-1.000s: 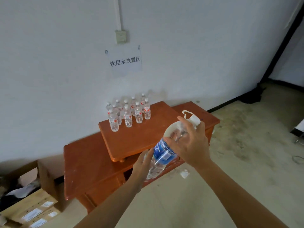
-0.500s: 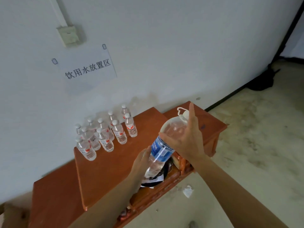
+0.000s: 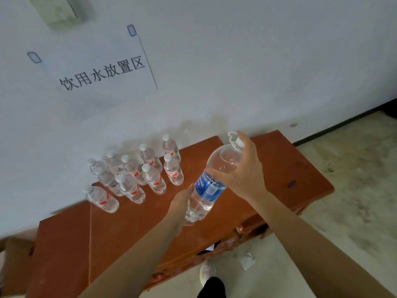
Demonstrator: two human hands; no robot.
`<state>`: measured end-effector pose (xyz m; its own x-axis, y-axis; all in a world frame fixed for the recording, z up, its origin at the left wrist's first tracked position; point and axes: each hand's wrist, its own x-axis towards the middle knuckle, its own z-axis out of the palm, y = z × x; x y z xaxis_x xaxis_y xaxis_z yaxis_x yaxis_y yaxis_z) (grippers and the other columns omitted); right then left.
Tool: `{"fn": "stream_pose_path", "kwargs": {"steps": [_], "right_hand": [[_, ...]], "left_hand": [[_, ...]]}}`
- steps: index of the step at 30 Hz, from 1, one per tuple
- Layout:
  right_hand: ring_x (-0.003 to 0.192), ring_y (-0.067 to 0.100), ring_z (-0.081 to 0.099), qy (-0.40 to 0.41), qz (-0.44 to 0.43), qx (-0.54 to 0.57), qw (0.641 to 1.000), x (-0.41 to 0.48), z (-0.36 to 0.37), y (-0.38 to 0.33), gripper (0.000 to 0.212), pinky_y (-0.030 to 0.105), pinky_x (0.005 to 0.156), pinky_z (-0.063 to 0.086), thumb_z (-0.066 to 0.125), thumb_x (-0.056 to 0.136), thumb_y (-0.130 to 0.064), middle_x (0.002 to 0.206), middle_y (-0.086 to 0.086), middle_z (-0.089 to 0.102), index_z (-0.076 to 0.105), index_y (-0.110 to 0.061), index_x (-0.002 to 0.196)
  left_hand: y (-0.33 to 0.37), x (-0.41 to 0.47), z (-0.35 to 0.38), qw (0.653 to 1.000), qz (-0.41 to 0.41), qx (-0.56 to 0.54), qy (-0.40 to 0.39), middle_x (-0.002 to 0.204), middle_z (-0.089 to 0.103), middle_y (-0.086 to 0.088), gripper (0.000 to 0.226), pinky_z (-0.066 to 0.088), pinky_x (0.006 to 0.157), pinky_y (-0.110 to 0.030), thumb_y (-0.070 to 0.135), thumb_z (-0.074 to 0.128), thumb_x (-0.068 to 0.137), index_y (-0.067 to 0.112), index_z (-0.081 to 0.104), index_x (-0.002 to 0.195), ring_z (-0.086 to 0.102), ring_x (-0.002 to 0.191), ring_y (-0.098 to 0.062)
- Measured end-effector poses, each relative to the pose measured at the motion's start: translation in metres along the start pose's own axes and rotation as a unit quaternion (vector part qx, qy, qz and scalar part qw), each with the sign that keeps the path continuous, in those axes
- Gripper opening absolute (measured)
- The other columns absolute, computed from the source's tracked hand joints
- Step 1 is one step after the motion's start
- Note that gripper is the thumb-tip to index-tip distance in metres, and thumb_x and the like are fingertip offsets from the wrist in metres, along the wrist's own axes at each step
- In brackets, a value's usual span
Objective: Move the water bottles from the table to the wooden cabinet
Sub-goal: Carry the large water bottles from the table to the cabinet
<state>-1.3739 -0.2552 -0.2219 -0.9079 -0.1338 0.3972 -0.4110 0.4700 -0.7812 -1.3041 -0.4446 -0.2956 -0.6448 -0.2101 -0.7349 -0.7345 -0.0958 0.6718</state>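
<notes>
Between left grip (image 3: 181, 204), right grip (image 3: 243, 176): bottle (image 3: 207, 188)

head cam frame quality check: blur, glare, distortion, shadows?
Head view: soft, dim, even light, with only faint shadows on the wall behind the small bottles. There is no strong glare on the large bottle held by the left hand and right hand. Wide-angle distortion fans the small bottles outward. The wall sign reads sharp, while the left edge is smeared.

Both bare forearms reach forward and converge. Left hand (image 3: 181, 204) grips the base of a tilted large clear plastic water bottle with a blue label (image 3: 207, 188). Right hand (image 3: 245, 175) wraps its upper shoulder, one finger raised beside the cap.
</notes>
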Motion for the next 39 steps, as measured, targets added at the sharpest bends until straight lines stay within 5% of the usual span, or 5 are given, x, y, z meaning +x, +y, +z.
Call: {"fn": "stream_pose_path", "kwargs": {"steps": [15, 25, 30, 34, 39], "right_hand": [[0.117, 0.009, 0.055, -0.001, 0.054, -0.012, 0.998, 0.124, 0.082, 0.139, 0.096, 0.011, 0.091, 0.045, 0.089, 0.068, -0.051, 0.134, -0.002, 0.052, 0.042, -0.015, 0.143], [0.115, 0.016, 0.056, -0.029, 0.010, 0.001, 1.000, 0.178, 0.132, 0.231, 0.094, 0.008, 0.088, 0.047, 0.096, 0.067, -0.033, 0.129, 0.021, 0.053, 0.043, 0.001, 0.138], [0.111, 0.021, 0.060, -0.047, -0.008, 0.001, 0.999, 0.189, 0.138, 0.254, 0.094, 0.012, 0.084, 0.051, 0.094, 0.069, -0.039, 0.129, 0.022, 0.053, 0.034, -0.018, 0.137], [0.110, 0.025, 0.062, -0.062, -0.019, -0.014, 0.998, 0.194, 0.136, 0.253, 0.090, 0.033, 0.077, 0.061, 0.091, 0.072, -0.043, 0.131, 0.021, 0.052, 0.034, -0.018, 0.136], [0.111, 0.026, 0.061, -0.102, -0.061, -0.037, 0.992, 0.195, 0.150, 0.231, 0.083, 0.031, 0.079, 0.061, 0.086, 0.075, -0.047, 0.131, 0.022, 0.054, 0.035, -0.020, 0.134]], "left_hand": [[0.046, 0.244, 0.030, 0.990, -0.089, -0.104, 0.011, 0.130, 0.065, -0.003, 0.123, 0.052, 0.098, -0.048, 0.086, 0.074, 0.033, 0.021, 0.058, 0.136, 0.064, 0.114, -0.027], [0.098, 0.327, 0.060, 0.995, -0.022, -0.100, 0.016, 0.113, 0.074, -0.002, 0.018, 0.053, 0.098, -0.040, 0.037, 0.062, 0.099, 0.027, 0.071, 0.110, 0.070, 0.105, -0.020], [0.070, 0.366, 0.063, 0.990, -0.076, -0.118, 0.015, 0.148, 0.053, -0.005, 0.132, 0.038, 0.112, -0.055, 0.098, 0.064, 0.042, 0.024, 0.042, 0.150, 0.052, 0.134, -0.028], [0.078, 0.327, 0.070, 0.999, -0.017, -0.027, 0.042, 0.164, 0.026, -0.004, 0.095, 0.030, 0.115, -0.062, 0.087, 0.038, 0.083, 0.033, 0.018, 0.159, 0.031, 0.147, -0.032], [0.032, 0.309, 0.054, 0.979, 0.008, 0.198, 0.053, 0.131, 0.060, -0.013, 0.078, 0.041, 0.107, -0.057, 0.074, 0.015, 0.093, 0.019, 0.053, 0.135, 0.051, 0.129, -0.038]]}}
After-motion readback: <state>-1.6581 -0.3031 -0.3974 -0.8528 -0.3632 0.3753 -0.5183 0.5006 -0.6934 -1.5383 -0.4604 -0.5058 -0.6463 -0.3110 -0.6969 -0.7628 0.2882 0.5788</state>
